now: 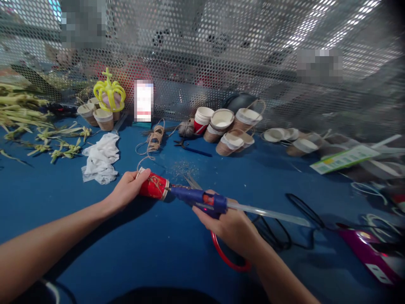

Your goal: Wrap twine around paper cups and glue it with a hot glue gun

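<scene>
My left hand is closed around a red paper cup, which lies tilted on its side with its end facing right. Brown twine shows on the cup, and a strand runs from it toward a bundle of twine. In my right hand is a blue hot glue gun, with a long clear glue stick sticking out of its back. The nozzle points left and is at the cup's right end; whether it touches cannot be made out. Scissors with red handles lie beneath the right hand, partly hidden.
Several twine-wrapped cups stand along the back by a perforated metal screen. Crumpled white cloth, pliers and dried stalks lie about. A yellow crown sits at back left. Black cable leads to a purple power strip.
</scene>
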{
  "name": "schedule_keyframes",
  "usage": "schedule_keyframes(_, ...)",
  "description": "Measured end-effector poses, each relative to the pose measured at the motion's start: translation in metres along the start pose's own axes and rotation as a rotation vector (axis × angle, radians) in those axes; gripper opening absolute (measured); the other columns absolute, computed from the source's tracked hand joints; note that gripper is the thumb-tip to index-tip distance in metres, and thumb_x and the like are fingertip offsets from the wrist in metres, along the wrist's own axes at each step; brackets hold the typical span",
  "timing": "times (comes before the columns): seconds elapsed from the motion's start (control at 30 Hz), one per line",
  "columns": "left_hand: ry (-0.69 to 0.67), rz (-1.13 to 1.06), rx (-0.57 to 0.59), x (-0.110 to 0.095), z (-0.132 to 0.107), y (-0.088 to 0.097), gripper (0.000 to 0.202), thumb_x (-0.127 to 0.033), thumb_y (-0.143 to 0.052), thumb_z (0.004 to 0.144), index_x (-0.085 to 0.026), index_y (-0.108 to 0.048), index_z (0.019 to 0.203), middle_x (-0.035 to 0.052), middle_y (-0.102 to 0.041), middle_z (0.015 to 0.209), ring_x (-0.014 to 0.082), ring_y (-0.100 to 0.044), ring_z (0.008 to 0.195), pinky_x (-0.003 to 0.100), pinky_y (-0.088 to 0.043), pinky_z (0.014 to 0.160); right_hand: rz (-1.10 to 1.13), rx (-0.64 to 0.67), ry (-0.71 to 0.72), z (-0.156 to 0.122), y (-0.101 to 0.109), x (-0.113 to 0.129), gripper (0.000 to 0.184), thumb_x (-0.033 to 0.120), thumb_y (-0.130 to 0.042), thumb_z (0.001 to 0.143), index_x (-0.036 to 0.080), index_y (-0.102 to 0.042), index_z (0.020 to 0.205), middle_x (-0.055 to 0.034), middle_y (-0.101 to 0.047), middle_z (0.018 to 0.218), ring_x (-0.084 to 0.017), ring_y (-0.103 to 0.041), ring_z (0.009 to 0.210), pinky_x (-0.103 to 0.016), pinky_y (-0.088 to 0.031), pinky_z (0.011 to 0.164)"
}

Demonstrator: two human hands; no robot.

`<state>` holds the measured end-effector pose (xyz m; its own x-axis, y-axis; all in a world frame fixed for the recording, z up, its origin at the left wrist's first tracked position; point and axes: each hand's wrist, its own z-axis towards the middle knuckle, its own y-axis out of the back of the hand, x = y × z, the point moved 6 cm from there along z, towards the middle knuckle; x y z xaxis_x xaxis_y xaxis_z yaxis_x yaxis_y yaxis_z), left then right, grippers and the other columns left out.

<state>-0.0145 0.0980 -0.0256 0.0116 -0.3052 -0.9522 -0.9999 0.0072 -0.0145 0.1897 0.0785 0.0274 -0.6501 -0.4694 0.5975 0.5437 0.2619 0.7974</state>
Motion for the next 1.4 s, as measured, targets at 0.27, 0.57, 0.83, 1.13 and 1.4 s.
schedule_keyframes(0.27, 0.017, 0.02, -0.006, -0.001, 0.002, 0.002, 0.04, -0.048, -0.05, 0.073, -0.012, -0.061, 0.061, 0.0014, -0.062, 0.053, 0.0119, -0.05, 0.047, 0.023, -0.035, 0.052, -0.16, 0.013, -0.064, 0.001, -0.002, 0.01, 0.008, 0.025, -0.048, 0.075, 0.022, -0.054, 0.072, -0.0042, -0.06, 0.066, -0.017, -0.055, 0.057, -0.031, -0.045, 0.055)
schedule_keyframes(0.57, 0.027, 0.025, -0.028, -0.005, 0.001, -0.001, 0.039, -0.05, -0.052, 0.07, -0.014, -0.057, 0.056, 0.0008, -0.06, 0.05, 0.0123, -0.049, 0.044, 0.023, -0.035, 0.049, -0.183, 0.002, -0.031, -0.004, -0.003, 0.009, 0.004, 0.024, -0.048, 0.078, 0.023, -0.048, 0.074, -0.0001, -0.059, 0.067, -0.015, -0.056, 0.06, -0.028, -0.043, 0.056)
schedule_keyframes(0.83, 0.026, 0.022, -0.016, -0.004, 0.002, -0.002, 0.039, -0.05, -0.05, 0.071, -0.014, -0.057, 0.056, 0.0006, -0.06, 0.049, 0.0119, -0.048, 0.044, 0.024, -0.036, 0.05, -0.219, 0.006, -0.032, -0.005, -0.003, 0.012, 0.003, 0.02, -0.05, 0.076, 0.022, -0.05, 0.073, 0.0, -0.059, 0.063, -0.015, -0.053, 0.053, -0.028, -0.041, 0.052)
schedule_keyframes(1.13, 0.018, 0.019, 0.009, -0.003, 0.0, -0.004, 0.039, -0.049, -0.05, 0.072, -0.014, -0.058, 0.057, 0.0003, -0.059, 0.05, 0.0112, -0.047, 0.045, 0.023, -0.035, 0.05, -0.249, -0.009, -0.01, -0.006, -0.001, 0.014, 0.002, 0.018, -0.05, 0.075, 0.021, -0.05, 0.074, -0.0012, -0.06, 0.066, -0.015, -0.056, 0.057, -0.027, -0.041, 0.053)
schedule_keyframes(1.4, -0.002, 0.06, 0.012, -0.002, -0.001, -0.002, 0.042, -0.05, -0.048, 0.073, -0.012, -0.06, 0.06, 0.0006, -0.06, 0.052, 0.0115, -0.048, 0.047, 0.023, -0.035, 0.051, -0.242, -0.045, 0.025, -0.005, 0.0, 0.017, 0.006, 0.018, -0.049, 0.075, 0.02, -0.048, 0.069, 0.0004, -0.057, 0.061, -0.013, -0.052, 0.051, -0.025, -0.039, 0.05)
